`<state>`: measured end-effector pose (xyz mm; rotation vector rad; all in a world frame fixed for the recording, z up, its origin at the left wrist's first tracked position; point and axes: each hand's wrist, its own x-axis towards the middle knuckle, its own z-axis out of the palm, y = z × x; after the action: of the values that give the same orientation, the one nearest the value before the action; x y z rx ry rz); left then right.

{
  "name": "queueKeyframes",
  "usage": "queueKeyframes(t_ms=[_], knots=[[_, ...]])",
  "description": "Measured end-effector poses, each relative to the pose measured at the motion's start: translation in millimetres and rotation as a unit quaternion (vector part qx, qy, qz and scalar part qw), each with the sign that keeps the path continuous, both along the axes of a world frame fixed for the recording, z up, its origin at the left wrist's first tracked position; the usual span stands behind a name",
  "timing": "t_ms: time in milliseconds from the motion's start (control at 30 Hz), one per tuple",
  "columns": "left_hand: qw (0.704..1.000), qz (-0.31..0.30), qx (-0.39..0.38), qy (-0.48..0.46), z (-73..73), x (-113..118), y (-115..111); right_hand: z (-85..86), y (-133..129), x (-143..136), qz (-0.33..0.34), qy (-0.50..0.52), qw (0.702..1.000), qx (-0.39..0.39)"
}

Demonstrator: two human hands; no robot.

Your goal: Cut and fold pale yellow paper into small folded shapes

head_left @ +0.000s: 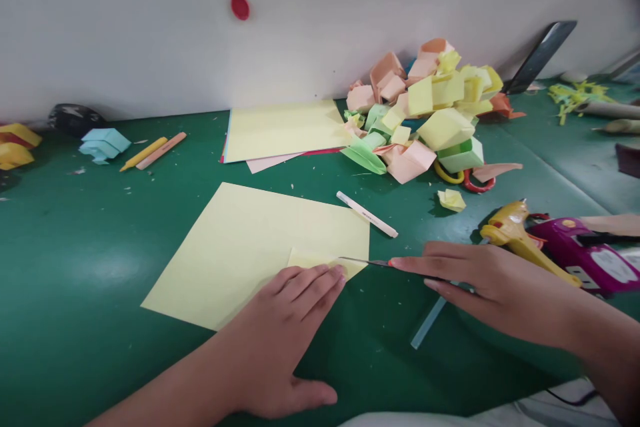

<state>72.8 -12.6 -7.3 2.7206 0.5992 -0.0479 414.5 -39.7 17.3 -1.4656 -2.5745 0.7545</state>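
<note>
A pale yellow sheet of paper lies at an angle in front of me, with a smaller folded yellow piece at its right side. My left hand rests flat on that piece, fingers stretched out and thumb apart. From the right, my right hand grips a thin craft knife; its handle is mostly hidden under the fingers. The narrow blade points left, at the edge of the folded piece. Just beyond it lies a white capped pen, partly over the sheet's corner.
A heap of folded paper pieces stands at the back right, near red and yellow scissor-like handles. A yellow glue gun and a purple device lie right. Stacked sheets, two markers and a phone sit along the wall.
</note>
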Motion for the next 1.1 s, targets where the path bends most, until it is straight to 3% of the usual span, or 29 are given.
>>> queueKeyframes(t_ms=[1100], knots=[[0.999,0.018,-0.010,0.032,5.8,3.4,-2.1,8.4,-5.5,15.4,-0.019,-0.068,0.996,-0.054]])
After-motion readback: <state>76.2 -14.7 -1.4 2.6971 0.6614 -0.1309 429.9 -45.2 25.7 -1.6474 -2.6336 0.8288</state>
